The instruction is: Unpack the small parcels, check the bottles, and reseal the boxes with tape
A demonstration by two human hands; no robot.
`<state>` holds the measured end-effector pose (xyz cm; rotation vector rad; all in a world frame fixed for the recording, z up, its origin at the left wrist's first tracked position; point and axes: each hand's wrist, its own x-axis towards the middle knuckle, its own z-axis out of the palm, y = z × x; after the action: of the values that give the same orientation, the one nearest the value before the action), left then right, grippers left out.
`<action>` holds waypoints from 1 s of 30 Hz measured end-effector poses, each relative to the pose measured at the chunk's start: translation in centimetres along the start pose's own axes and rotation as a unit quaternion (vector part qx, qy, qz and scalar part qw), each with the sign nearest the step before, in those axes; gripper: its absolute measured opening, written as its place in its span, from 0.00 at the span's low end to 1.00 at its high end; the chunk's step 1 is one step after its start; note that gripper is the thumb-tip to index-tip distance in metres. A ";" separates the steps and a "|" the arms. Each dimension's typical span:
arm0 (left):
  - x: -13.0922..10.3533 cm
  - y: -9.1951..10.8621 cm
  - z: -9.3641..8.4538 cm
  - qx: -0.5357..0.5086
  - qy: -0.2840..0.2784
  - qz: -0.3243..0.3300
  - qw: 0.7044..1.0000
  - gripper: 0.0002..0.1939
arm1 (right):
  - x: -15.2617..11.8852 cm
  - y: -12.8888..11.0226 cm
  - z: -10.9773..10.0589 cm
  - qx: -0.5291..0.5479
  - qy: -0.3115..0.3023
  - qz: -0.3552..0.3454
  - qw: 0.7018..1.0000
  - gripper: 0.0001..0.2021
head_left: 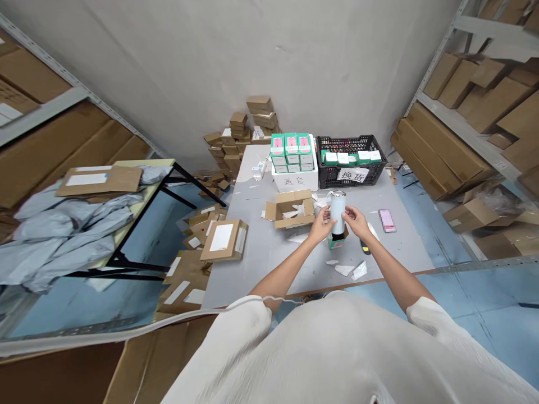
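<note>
A light blue insulated bottle with a silver top stands upright between my hands. My left hand is closed on its left side, with the thumb across the front. From the right, the fingers of my right hand press against it. Directly below is a small green box with its top open; whether the bottle's base is inside it is hard to see. To the left lies an opened brown carton with white paper in it. A black and yellow cutter is beside my right wrist.
Behind stand a white bin of green boxes and a black crate. A phone lies right, a closed carton left. Paper scraps lie near the table's front edge. A white cable crosses at lower left.
</note>
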<state>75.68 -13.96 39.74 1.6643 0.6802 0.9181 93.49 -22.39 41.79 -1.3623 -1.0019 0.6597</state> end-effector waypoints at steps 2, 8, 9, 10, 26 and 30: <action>0.2 -0.1 0.1 -0.024 -0.002 0.004 1.000 0.40 | 0.1 0.0 -0.1 0.000 -0.010 0.009 1.000 0.34; -0.1 0.7 0.0 0.056 0.014 -0.018 0.998 0.44 | -0.3 -0.2 0.2 -0.003 -0.004 0.011 1.000 0.33; -0.1 0.9 -0.1 0.075 0.015 -0.023 0.997 0.45 | -0.4 -0.3 0.2 -0.006 0.001 0.012 1.000 0.33; -0.2 1.1 -0.1 0.086 0.014 -0.026 0.996 0.46 | -0.4 -0.4 0.3 -0.009 0.004 0.014 1.000 0.33; 0.5 2.9 0.2 -0.149 0.008 -0.250 0.957 0.29 | -1.0 -2.2 -0.2 -0.042 -0.027 -0.023 0.998 0.28; 0.6 2.8 0.1 -0.160 0.006 -0.270 0.949 0.32 | -1.0 -2.3 -0.2 -0.044 -0.029 -0.027 0.998 0.27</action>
<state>76.08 -14.28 42.52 1.1014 0.8862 0.5995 92.83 -23.70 43.84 -1.3947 -1.1203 0.6240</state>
